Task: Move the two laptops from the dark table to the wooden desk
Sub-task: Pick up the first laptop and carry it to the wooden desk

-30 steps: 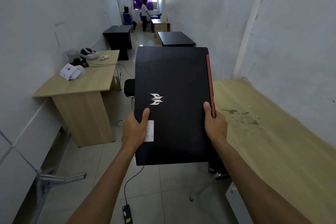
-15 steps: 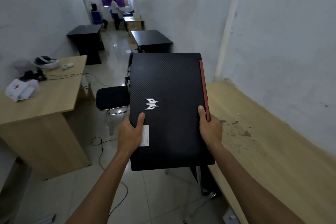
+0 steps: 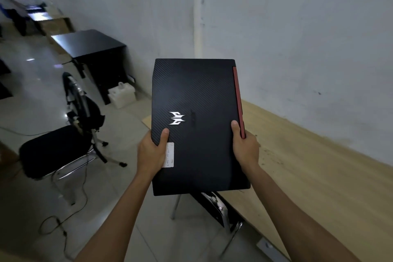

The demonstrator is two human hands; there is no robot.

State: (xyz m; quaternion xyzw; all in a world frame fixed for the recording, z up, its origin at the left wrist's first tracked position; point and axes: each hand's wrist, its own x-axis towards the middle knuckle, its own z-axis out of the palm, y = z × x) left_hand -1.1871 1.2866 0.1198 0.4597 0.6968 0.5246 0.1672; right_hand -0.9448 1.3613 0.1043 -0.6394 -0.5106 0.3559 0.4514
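A closed black laptop with a silver logo, a red strip on its right edge and a white sticker is held flat in front of me. My left hand grips its left edge, thumb on the lid. My right hand grips the right edge by the red strip. The laptop hangs over the left end of the wooden desk, which runs along the white wall on the right. A dark table stands further back on the left. No second laptop is visible.
A black chair with a chrome frame stands on the tiled floor to the left, with a cable trailing below it. Another chair sits under the desk edge. A white jug stands by the dark table. A person is far back.
The view has swung right toward the wooden desk. The other wooden desk on the left has left the view. Both hands keep the same grip on the laptop.
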